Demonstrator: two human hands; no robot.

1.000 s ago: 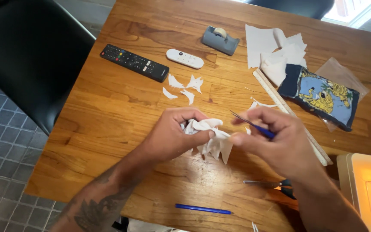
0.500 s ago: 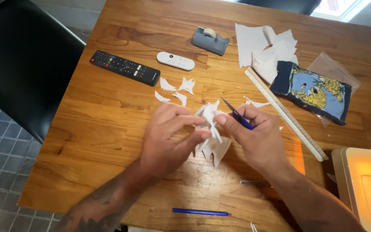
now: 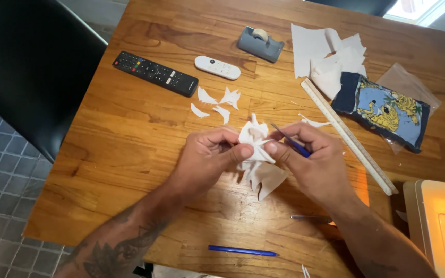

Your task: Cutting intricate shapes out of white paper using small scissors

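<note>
Now closer together, left hand (image 3: 207, 157), right hand (image 3: 312, 159), pinching folded white paper (image 3: 256, 154).

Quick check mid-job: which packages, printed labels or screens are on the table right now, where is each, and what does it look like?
Printed pouch: right of the ruler, far right of the table; rectangular, dark blue edge, light blue and yellow picture.
Clear plastic wrapper: under and behind the pouch; crinkled, see-through.
Black remote: far left; long, coloured buttons, no screen.
White remote: beside it; small, rounded.
No screens visible.
</note>
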